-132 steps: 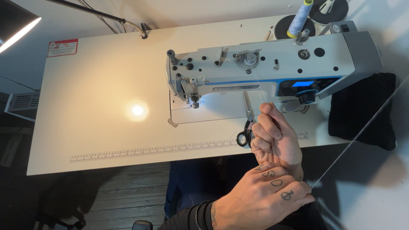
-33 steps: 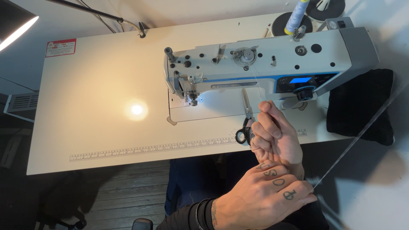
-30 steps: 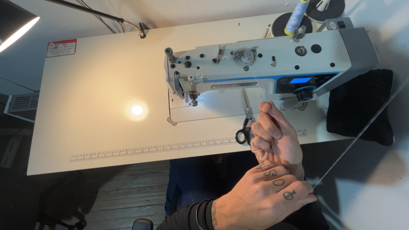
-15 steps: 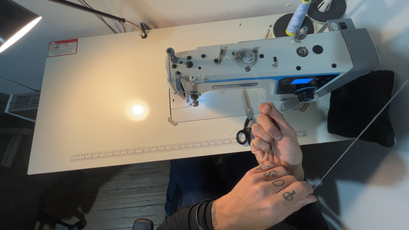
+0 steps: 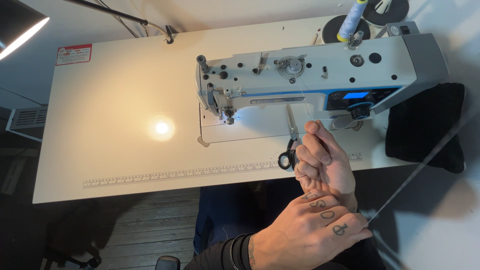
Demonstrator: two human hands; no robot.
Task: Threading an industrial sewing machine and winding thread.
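Thread, thin and pale (image 5: 420,167), runs taut from the lower hand up and off to the right, and a second fine strand drops from the white industrial sewing machine (image 5: 320,75) toward the upper hand. Crossed arms make sides hard to read: the left hand (image 5: 325,159) appears to be the upper one, loosely curled with its raised fingertips pressed together on the strand; the right hand (image 5: 312,232) lies below, knuckles up, fingers closed, pinching the taut thread at its outer edge. Both hover just past the front edge of the cream rectangular table (image 5: 125,125), above dark blue trousers. Black-handled steel scissors (image 5: 289,145) lie on the table just beside the upper hand's knuckles. A pale blue thread cone (image 5: 351,20) stands behind the machine, and a black fabric bundle (image 5: 425,127) sits at its right end. Handling this well seems to mean keeping even tension between both pinches, so the strand neither slackens nor snaps.
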